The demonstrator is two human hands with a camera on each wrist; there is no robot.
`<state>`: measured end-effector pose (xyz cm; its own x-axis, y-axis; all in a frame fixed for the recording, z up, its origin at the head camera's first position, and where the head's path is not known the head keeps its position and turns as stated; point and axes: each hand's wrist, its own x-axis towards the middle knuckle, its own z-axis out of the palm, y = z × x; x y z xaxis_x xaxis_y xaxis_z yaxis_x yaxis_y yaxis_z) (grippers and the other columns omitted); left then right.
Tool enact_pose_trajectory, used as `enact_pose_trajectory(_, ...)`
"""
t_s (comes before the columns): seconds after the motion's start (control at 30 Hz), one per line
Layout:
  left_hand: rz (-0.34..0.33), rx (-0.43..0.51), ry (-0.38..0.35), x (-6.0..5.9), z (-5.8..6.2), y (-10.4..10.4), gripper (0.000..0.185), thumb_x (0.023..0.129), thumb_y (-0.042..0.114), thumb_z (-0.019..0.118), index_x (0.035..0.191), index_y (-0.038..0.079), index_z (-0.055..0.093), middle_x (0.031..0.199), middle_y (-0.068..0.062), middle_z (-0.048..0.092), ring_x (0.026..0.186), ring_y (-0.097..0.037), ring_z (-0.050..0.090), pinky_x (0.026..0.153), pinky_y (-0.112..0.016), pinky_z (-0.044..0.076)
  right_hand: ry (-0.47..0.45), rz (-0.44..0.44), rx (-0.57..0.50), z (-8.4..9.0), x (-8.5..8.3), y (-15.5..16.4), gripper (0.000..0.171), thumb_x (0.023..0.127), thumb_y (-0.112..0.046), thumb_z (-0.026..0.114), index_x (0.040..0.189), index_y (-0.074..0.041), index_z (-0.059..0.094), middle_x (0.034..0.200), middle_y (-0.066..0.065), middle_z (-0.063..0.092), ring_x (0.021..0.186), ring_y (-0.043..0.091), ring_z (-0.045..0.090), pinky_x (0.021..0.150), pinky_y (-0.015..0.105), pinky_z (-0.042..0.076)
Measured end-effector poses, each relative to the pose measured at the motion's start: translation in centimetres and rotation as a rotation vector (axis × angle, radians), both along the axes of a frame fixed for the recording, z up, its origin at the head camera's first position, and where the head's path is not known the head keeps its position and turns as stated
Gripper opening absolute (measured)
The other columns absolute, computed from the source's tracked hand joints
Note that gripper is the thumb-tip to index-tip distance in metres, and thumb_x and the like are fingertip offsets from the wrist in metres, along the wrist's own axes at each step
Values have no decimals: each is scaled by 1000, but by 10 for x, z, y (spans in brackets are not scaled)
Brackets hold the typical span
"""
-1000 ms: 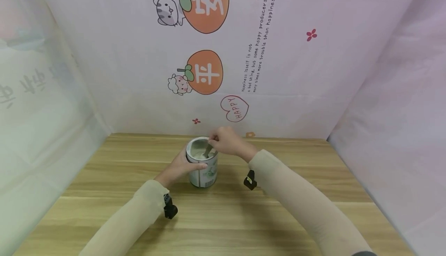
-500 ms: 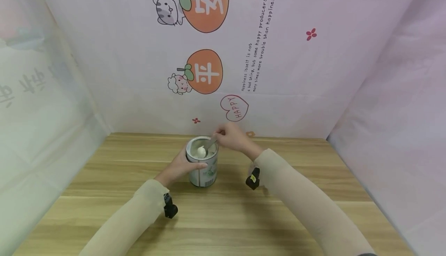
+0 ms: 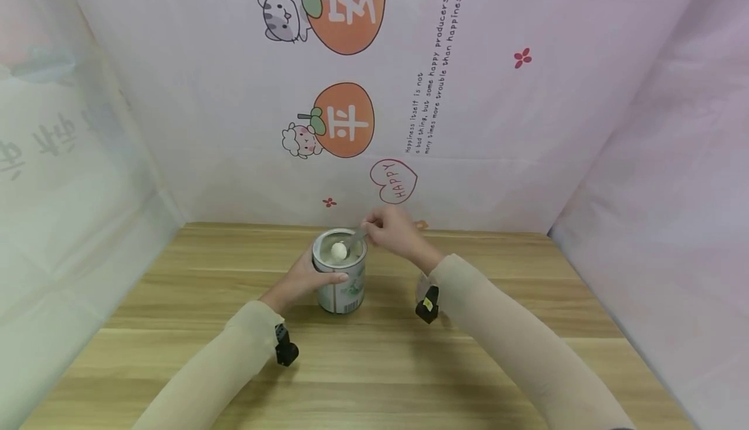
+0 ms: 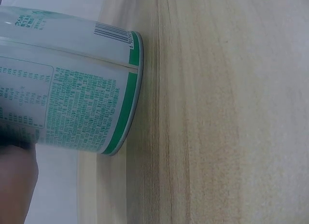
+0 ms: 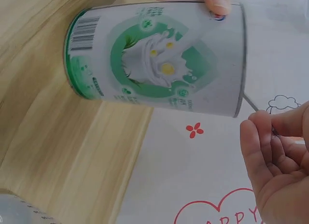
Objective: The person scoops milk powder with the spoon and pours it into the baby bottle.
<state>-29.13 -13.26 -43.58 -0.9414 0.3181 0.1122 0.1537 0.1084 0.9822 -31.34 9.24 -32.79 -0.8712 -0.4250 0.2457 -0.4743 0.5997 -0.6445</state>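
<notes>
A white and green milk powder tin (image 3: 341, 290) stands uncovered on the table, its barcode and printed label showing in both wrist views. My left hand (image 3: 305, 279) grips its left side, thumb across the front near the top. Above the tin's mouth, my right hand (image 3: 396, 233) pinches the handle of a scoop (image 3: 357, 237). A rounded heap of pale powder (image 3: 339, 252) sits on the scoop, inside the rim. In the right wrist view the thin scoop handle (image 5: 250, 102) runs from my fingers behind the rim; its loaded end is hidden there.
The wood-grain table (image 3: 363, 378) ends at a white printed cloth wall (image 3: 497, 157), close behind the tin. More cloth hangs at both sides. A pale, printed object (image 5: 21, 209) shows at the right wrist view's lower left corner, mostly cut off.
The scoop was down in the tin, then came up carrying a heap of powder. My right hand has moved slightly right and up; my left hand keeps its grip.
</notes>
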Motion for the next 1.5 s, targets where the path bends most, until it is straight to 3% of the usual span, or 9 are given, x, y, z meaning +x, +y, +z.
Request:
enact_pose_trajectory(0.4, -18, -18, 1, -1, -3, -2, 91, 80, 26, 87, 152, 30, 30, 147, -4, 44, 136, -27, 41, 111, -57, 30, -34, -11, -30, -3, -3, 3, 17, 100, -13, 63, 97, 1, 73, 75, 7, 70, 64, 13, 63, 56, 25, 50)
enact_pose_trajectory(0.63, -4, -15, -3, 0, -1, 0, 90, 80, 26, 88, 150, 31, 32, 145, -4, 45, 135, -26, 42, 111, -57, 30, -122, -20, -96, -2, -4, 6, 19, 101, -12, 61, 103, 4, 71, 84, 13, 72, 70, 16, 67, 67, 32, 58)
enact_pose_trajectory(1.0, 5, -18, -5, 0, 1, 0, 92, 79, 25, 88, 151, 29, 32, 143, -5, 48, 132, -27, 44, 111, -55, 32, -121, -52, -71, 11, -3, 15, 25, 103, -19, 58, 108, 2, 71, 85, 13, 71, 79, 24, 68, 70, 32, 56)
enact_pose_trajectory(1.5, 22, -24, -33, -1, 0, -2, 94, 77, 27, 90, 151, 29, 33, 142, -6, 50, 132, -29, 45, 111, -55, 31, -197, -88, -156, 25, -7, 36, 27, 103, -22, 58, 115, 1, 68, 96, 16, 69, 84, 22, 68, 80, 34, 59)
